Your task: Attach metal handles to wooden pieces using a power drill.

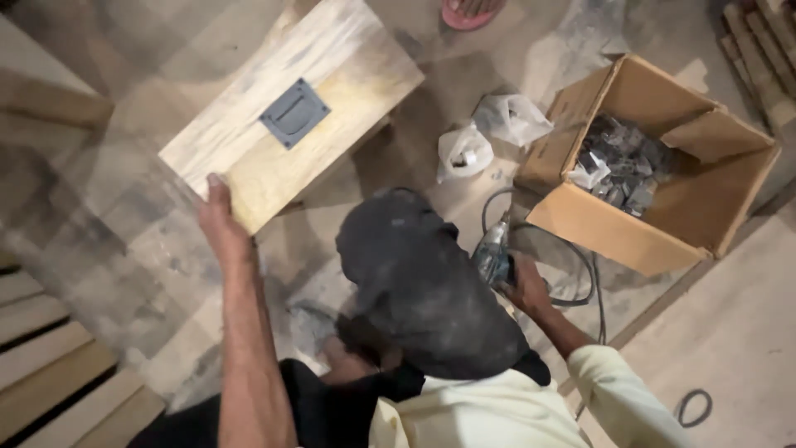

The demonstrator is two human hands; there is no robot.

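My left hand [220, 217] grips the near corner of the wooden box [290, 108], thumb on top and fingers hidden beneath. My right hand is out of view. An open brown cardboard box [618, 228] of grey metal pieces sits at the right, with two white plastic bags [489, 133] beside it. A co-worker's dark cap [423, 282] blocks the floor, and their hand holds a drill [493, 253].

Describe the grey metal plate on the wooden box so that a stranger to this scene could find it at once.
Start at the pale rectangular wooden box at upper left, its near corner held by the left hand. In the middle of its top face sits the square grey metal plate with a recessed handle. It is the only dark piece on that pale wood.
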